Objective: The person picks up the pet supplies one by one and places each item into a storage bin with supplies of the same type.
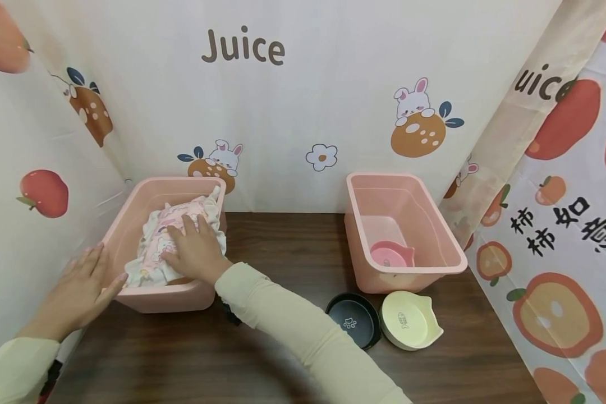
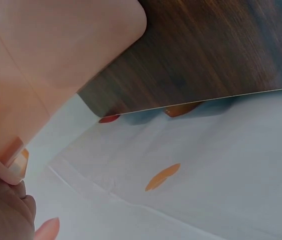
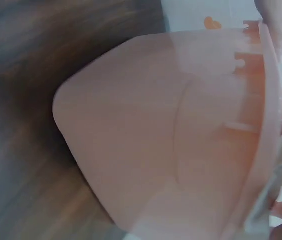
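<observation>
A pink plastic bin stands at the left of the table, with a pink printed cloth item with white ruffled edges bunched inside it. My right hand rests on top of this cloth, its fingers spread out. The left hand lies against the bin's left rim, fingers extended and thumb near the front corner. In the left wrist view part of that hand shows beside the bin's rim. The bin's outer wall fills most of the right wrist view, and a white ruffle hangs at its rim.
A second pink bin stands at the right, holding a pink cat-eared bowl. In front of it are a black bowl, partly behind my right sleeve, and a yellow cat-eared bowl. Printed curtains surround the dark wooden table.
</observation>
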Demonstrator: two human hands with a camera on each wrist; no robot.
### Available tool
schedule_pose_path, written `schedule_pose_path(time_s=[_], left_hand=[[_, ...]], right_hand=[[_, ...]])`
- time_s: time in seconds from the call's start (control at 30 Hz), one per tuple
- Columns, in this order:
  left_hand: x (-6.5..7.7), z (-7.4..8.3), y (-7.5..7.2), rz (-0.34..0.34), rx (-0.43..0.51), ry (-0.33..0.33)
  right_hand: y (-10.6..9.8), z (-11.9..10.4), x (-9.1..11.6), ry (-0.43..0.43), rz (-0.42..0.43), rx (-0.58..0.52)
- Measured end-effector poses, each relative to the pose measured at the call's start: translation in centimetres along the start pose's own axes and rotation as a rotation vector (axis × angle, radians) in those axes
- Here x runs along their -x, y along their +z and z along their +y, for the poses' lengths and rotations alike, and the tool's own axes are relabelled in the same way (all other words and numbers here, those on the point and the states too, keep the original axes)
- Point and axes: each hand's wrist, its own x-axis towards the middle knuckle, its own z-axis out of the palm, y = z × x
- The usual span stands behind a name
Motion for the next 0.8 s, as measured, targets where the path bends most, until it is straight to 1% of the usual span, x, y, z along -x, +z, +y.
schedule_pose_path(time_s=[0.1, 0.17, 0.2, 0.3, 0.37, 0.43, 0.53, 0.63, 0.7, 0.8], left_hand=[[0.1, -0.1, 0.0, 0.012, -0.003, -0.002], [0.2, -0.2, -0.1, 0.012, -0.008, -0.01], [0.2, -0.2, -0.1, 0.01, -0.008, -0.011], [0.2, -0.3, -0.2, 0.01, -0.007, -0.009], [0.2, -0.4, -0.2, 0.012, -0.001, 0.003], [0.2, -0.5, -0.2, 0.012, -0.002, 0.013], [0.2, -0.5, -0.2, 0.015, -0.003, 0.023], [0.2, -0.4, -0.1, 0.017, -0.004, 0.026], [0.2, -0.4, -0.1, 0.016, -0.004, 0.026], [0.2, -0.2, -0.1, 0.016, -0.001, 0.021]], right_hand=[[-0.8, -0.1, 0.7, -0.002, 0.027, 0.045], [-1.3, -0.3, 1.1, -0.008, 0.016, 0.068], [-1.6, -0.4, 1.3, -0.013, -0.005, 0.056], [-2.0, -0.9, 1.6, -0.041, -0.108, -0.026], [-1.9, -1.2, 1.6, -0.066, -0.171, -0.08], [-1.5, -1.5, 1.6, -0.082, -0.222, -0.096], [-0.6, -1.9, 1.5, -0.09, -0.296, -0.037], [0.1, -2.2, 1.4, -0.071, -0.361, 0.027], [0.4, -2.3, 1.3, -0.064, -0.379, 0.059], [0.7, -2.3, 1.3, -0.067, -0.384, 0.105]])
